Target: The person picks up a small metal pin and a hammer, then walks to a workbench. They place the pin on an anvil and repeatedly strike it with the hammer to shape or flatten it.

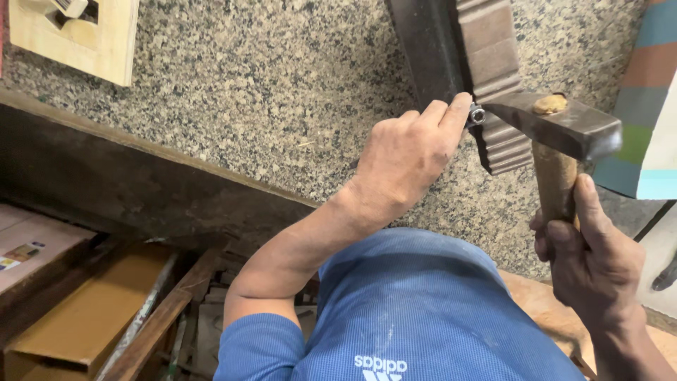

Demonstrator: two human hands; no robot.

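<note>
My left hand (405, 155) pinches a small shiny metal piece (477, 113), like a nail head or nut, against the edge of a dark wooden strip (427, 49) beside a ribbed brown moulding (493, 70). My right hand (592, 261) grips the wooden handle of a hammer (557, 130). Its dark iron head points left, with its tip almost touching the metal piece. Both lie over a speckled granite floor (268, 92).
A pale wooden frame piece (84, 39) lies at the top left. A dark wooden beam (141, 176) crosses the left side, with boards, slats and a cardboard-coloured panel (92, 310) below it. A striped coloured panel (652, 92) stands at the right edge.
</note>
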